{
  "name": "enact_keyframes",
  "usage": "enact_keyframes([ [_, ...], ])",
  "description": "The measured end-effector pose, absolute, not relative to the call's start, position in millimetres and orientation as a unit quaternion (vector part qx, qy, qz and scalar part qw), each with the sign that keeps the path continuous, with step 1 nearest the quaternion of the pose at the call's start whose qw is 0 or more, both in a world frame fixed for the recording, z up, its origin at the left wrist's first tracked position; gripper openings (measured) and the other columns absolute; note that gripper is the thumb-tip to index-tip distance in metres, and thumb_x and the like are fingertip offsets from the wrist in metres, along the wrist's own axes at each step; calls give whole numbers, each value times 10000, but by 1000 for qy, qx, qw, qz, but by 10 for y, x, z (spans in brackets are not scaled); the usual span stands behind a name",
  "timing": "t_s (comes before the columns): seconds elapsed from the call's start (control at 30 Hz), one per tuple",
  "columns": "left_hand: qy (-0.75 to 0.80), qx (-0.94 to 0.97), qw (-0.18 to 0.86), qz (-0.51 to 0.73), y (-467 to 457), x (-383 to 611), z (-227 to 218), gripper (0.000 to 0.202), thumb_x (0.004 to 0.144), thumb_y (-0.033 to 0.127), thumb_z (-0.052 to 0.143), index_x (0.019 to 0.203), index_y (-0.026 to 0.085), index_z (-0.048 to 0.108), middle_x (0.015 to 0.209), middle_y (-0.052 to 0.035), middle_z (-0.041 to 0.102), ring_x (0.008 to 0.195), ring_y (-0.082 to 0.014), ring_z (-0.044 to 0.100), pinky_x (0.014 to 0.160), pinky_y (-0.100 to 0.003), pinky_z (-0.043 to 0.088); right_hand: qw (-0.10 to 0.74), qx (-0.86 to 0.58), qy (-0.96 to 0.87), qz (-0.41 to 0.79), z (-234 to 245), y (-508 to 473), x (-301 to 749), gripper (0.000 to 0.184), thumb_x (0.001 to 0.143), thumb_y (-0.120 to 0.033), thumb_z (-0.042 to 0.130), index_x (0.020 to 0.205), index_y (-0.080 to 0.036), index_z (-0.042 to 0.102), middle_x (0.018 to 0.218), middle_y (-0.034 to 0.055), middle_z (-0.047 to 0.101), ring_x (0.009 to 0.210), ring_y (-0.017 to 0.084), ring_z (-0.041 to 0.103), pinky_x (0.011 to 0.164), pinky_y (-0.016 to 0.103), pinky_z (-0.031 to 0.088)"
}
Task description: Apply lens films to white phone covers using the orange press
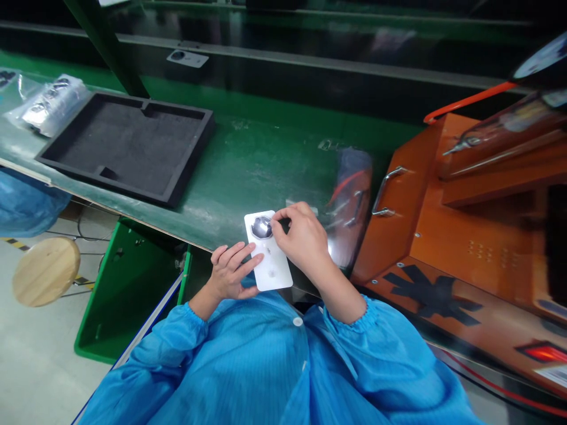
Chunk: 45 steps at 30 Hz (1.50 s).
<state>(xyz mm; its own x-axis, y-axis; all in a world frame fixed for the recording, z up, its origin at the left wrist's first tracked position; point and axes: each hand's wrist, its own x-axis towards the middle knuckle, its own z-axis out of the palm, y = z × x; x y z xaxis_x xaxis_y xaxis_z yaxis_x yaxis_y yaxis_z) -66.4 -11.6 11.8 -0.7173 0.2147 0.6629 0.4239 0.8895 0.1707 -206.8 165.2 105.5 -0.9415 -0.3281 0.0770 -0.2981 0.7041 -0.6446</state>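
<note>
We hold the white panel (277,265) at the bench's (257,159) near edge. Our left hand (233,271) is clamped on the panel's left side. Our right thumb and forefinger meet at the right rim of its shiny dark disc (262,228); we cannot tell whether the right hand (305,239) grips anything. The black tray (128,147) lies left along the near edge.

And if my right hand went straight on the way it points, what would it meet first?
Probably the shiny dark piece on the white panel; your right hand seems at its edge, though depth is unclear.
</note>
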Motion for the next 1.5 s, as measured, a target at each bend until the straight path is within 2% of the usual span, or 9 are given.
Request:
enact_keyframes([
  [0.1,-912,-179,336,-153,-102,-667,134,655,1015,665,434,1508,267,598,1345,-96,737,1271,-286,622,1194,-460,284,-47,-188,922,-335,1178,1747,-1970,275,938,-301,573,1141,-182,715,1156,154,635,1114,336,641,914,482,545],
  [0.2,-915,-151,337,-165,-49,-668,214,486,998,499,577,1417,270,665,1311,-89,751,1258,-278,635,1165,-455,318,-85,-251,907,-326,1321,1931,-1752,294,1014,-289,504,1220,-188,687,1170,162,648,1101,323,649,901,474,555],
  [0.4,-919,-110,283,-250,4,-606,563,236,1008,326,618,1208,274,732,1270,-93,733,1245,-287,647,1128,-505,372,-7,-449,858,-249,1359,2153,-1133,439,1006,-315,655,1394,-120,594,1340,190,692,1167,346,682,932,525,603],
  [0.53,-912,-148,290,-250,-163,-597,698,248,1013,257,629,1249,273,704,1260,-111,698,1123,-270,666,1059,-490,462,-167,-467,839,-226,1358,2148,-1001,299,1010,-107,563,1285,-80,676,1287,176,737,1196,298,710,958,440,629],
  [0.7,-886,-88,370,-265,-441,-959,649,487,931,364,754,1388,240,640,1200,-142,713,1089,-338,677,951,-520,541,-318,-375,837,-240,1646,2738,-965,431,1032,-114,470,1430,-130,635,1249,123,763,1285,270,682,926,418,667],
  [0.8,-889,-72,382,-240,-429,-1160,609,419,935,286,741,1341,215,666,1170,-135,736,1027,-312,715,889,-473,579,-417,-218,867,-165,1736,3303,-941,641,974,-77,559,1585,-264,510,1231,101,768,1164,304,744,847,467,672],
  [0.9,-878,-133,424,-176,-345,-1262,593,264,882,149,782,1135,220,751,1042,-71,783,818,-213,739,730,-335,566,-482,-106,865,-91,1720,3796,-1113,668,965,-55,547,1554,-370,540,1253,79,761,1087,309,769,824,477,649],
  [1.1,-882,-149,412,-173,-287,-1302,665,125,885,104,759,970,195,766,886,-46,784,728,-196,712,691,-313,526,-364,-61,925,-93,1655,4233,-1561,398,1011,-159,479,1260,-279,766,1257,75,764,1185,304,732,1009,504,605],
  [1.5,-895,-153,384,-166,-284,-1290,709,62,914,150,742,945,187,780,880,-55,787,723,-189,706,702,-316,526,-215,-61,967,-118,1718,4373,-1644,490,951,-197,433,1336,-196,736,1387,96,698,1171,331,719,974,506,637],
])
